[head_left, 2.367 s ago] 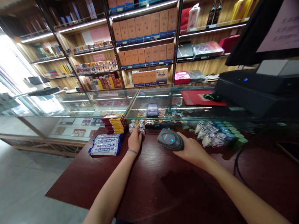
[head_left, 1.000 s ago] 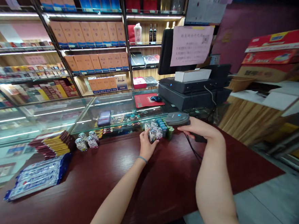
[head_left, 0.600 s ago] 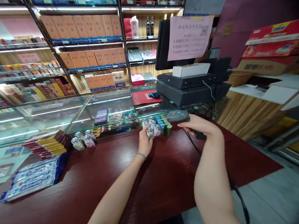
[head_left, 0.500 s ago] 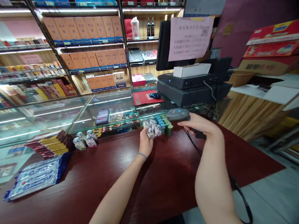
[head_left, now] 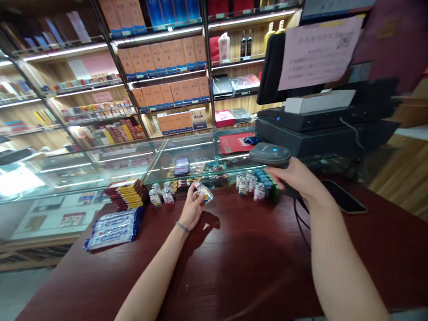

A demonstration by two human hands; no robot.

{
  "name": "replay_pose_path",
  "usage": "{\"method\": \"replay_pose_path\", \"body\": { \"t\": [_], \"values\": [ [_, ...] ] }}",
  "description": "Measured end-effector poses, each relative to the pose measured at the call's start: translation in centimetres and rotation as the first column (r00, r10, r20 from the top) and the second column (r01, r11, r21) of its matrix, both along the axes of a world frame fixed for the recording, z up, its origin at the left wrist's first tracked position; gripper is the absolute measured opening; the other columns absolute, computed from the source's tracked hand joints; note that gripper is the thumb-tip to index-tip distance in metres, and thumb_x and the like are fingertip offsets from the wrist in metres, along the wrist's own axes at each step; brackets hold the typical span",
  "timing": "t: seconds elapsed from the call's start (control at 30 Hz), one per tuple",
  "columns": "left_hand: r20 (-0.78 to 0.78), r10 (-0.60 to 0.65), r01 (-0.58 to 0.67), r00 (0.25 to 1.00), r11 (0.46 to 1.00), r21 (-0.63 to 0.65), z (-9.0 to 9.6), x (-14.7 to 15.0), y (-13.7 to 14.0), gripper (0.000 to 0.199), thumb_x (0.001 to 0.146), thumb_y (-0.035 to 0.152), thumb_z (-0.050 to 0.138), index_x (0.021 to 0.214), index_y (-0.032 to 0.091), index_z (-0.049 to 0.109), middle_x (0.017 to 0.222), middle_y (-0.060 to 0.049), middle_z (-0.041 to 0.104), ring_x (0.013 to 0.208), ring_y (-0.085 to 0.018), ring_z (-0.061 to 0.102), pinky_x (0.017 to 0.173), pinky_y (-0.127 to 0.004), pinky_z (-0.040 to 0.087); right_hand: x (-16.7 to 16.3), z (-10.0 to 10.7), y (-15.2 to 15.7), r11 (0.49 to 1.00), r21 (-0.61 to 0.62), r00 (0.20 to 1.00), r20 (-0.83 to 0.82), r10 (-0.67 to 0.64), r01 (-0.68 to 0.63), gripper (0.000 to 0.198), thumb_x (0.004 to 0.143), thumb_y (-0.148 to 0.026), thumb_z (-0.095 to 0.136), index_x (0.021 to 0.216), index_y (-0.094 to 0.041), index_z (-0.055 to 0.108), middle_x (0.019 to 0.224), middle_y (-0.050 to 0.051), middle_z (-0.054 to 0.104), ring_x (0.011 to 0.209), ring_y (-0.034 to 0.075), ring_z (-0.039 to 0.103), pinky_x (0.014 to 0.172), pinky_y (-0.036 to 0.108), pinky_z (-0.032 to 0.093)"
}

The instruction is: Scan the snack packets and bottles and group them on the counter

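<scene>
My left hand [head_left: 192,210] is closed around a small clear bottle [head_left: 203,192] with a silvery cap, held tilted above the dark red table [head_left: 222,272]. In my right hand [head_left: 295,178] is a grey barcode scanner [head_left: 270,154], a small blue light lit on top and its cable hanging down. Similar small bottles [head_left: 259,191] stand beneath and left of the scanner, beside a group of green and blue cylinders [head_left: 269,182]. Left of my left hand, several more small bottles [head_left: 168,195] stand together.
Further left lie a stack of red and yellow packets [head_left: 125,193] and blue-white packs [head_left: 112,229]. A dark phone-like slab [head_left: 343,196] lies right of my right forearm. Behind the glass counter [head_left: 126,159] stand shelves of boxes; a monitor [head_left: 271,68] rises above a black cash drawer [head_left: 293,134].
My left hand has lifted a small bottle away from the group and moved it left, turning it. The scanner stays in my right hand. The view has swung left.
</scene>
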State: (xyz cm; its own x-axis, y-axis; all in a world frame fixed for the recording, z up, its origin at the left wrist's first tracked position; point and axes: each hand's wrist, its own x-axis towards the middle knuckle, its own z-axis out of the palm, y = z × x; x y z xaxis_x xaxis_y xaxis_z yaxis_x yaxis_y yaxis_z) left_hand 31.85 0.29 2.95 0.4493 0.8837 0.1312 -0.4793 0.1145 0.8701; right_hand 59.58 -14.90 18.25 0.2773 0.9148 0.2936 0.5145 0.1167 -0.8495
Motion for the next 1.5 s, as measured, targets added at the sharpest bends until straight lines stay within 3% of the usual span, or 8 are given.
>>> {"method": "replay_pose_path", "body": {
  "t": [0.37, 0.47, 0.57, 0.73, 1.03, 1.17, 1.3, 1.5],
  "values": [
    [0.057, -0.052, 0.063, 0.997, 0.975, -0.212, -0.5, -13.5, 2.6, 0.071, 0.086, 0.019, 0.070, 0.148, 0.037, 0.038, 0.116, -0.004, 0.067, 0.094, -0.016, 0.067, 0.091, -0.039, 0.054, -9.7, -2.9, 4.3, 0.998, -0.004, 0.994, 0.095, 0.059, -0.059, 0.024, 0.078, -0.042, 0.067, 0.089, -0.020, 0.063, 0.057, 0.000, 0.063, 0.043, 0.017, 0.055, 0.048, 0.030, 0.044],
    [0.101, -0.049, 0.075, 0.994, 0.959, -0.274, -1.4, -14.9, 3.0, 0.062, 0.088, 0.021, 0.068, 0.144, 0.033, 0.044, 0.114, -0.005, 0.068, 0.089, -0.015, 0.068, 0.082, -0.033, 0.056, -12.4, -4.9, 5.0, 0.996, 0.013, 0.965, 0.249, 0.080, -0.086, 0.040, 0.078, -0.038, 0.067, 0.114, -0.021, 0.061, 0.082, 0.005, 0.074, 0.071, 0.025, 0.071, 0.062, 0.032, 0.050],
    [0.148, -0.041, 0.086, 0.988, 0.946, -0.312, -1.9, -15.4, 3.0, 0.051, 0.091, 0.026, 0.065, 0.139, 0.031, 0.050, 0.118, -0.006, 0.067, 0.092, -0.016, 0.067, 0.075, -0.029, 0.055, -15.2, -6.8, 5.0, 0.992, -0.048, 0.905, 0.405, 0.129, -0.120, 0.046, 0.076, -0.034, 0.067, 0.119, -0.024, 0.056, 0.091, 0.006, 0.076, 0.088, 0.030, 0.073, 0.068, 0.032, 0.050],
    [0.164, -0.046, 0.096, 0.985, 0.945, -0.313, -2.0, -15.1, 2.9, 0.046, 0.093, 0.034, 0.064, 0.138, 0.028, 0.052, 0.118, -0.007, 0.068, 0.091, -0.016, 0.067, 0.069, -0.025, 0.052, -19.1, -9.1, 4.3, 0.956, -0.229, 0.726, 0.624, 0.289, -0.184, 0.042, 0.078, -0.032, 0.065, 0.117, -0.021, 0.051, 0.085, 0.006, 0.076, 0.078, 0.032, 0.074, 0.059, 0.031, 0.041],
    [0.153, 0.008, 0.048, 0.988, 0.934, -0.354, -1.9, -14.8, 2.9, 0.041, 0.094, 0.025, 0.059, 0.135, 0.025, 0.057, 0.111, -0.008, 0.069, 0.085, -0.015, 0.064, 0.068, -0.025, 0.049, -19.6, -10.6, 4.3, 0.941, -0.233, 0.638, 0.692, 0.338, -0.246, 0.027, 0.080, -0.032, 0.062, 0.102, -0.021, 0.052, 0.081, 0.006, 0.076, 0.076, 0.032, 0.074, 0.057, 0.031, 0.034],
    [0.161, 0.022, 0.037, 0.987, 0.933, -0.358, -2.3, -14.5, 3.4, 0.039, 0.094, 0.021, 0.056, 0.134, 0.024, 0.058, 0.101, -0.007, 0.069, 0.076, -0.013, 0.062, 0.061, -0.024, 0.044, -19.4, -10.6, 4.2, 0.938, -0.225, 0.647, 0.681, 0.344, -0.262, 0.027, 0.080, -0.032, 0.061, 0.102, -0.021, 0.052, 0.082, 0.006, 0.076, 0.075, 0.031, 0.074, 0.057, 0.031, 0.033],
    [0.125, 0.031, 0.007, 0.992, 0.954, -0.298, -2.6, -14.6, 3.4, 0.041, 0.090, 0.027, 0.064, 0.131, 0.023, 0.060, 0.115, -0.010, 0.068, 0.093, -0.017, 0.064, 0.072, -0.027, 0.048, -19.3, -10.5, 4.3, 0.940, -0.235, 0.677, 0.652, 0.342, -0.249, 0.033, 0.079, -0.031, 0.063, 0.108, -0.022, 0.050, 0.082, 0.004, 0.075, 0.077, 0.031, 0.074, 0.058, 0.030, 0.034],
    [-0.054, 0.187, -0.190, 0.981, 0.979, -0.066, -1.4, -15.5, 2.9, 0.068, 0.078, 0.034, 0.080, 0.139, 0.027, 0.050, 0.111, -0.006, 0.065, 0.090, -0.016, 0.064, 0.075, -0.027, 0.052, -19.1, -10.2, 4.4, 0.938, -0.266, 0.709, 0.617, 0.342, -0.221, 0.035, 0.079, -0.030, 0.064, 0.109, -0.022, 0.048, 0.085, 0.006, 0.075, 0.082, 0.034, 0.074, 0.060, 0.031, 0.036]
  ]
}}
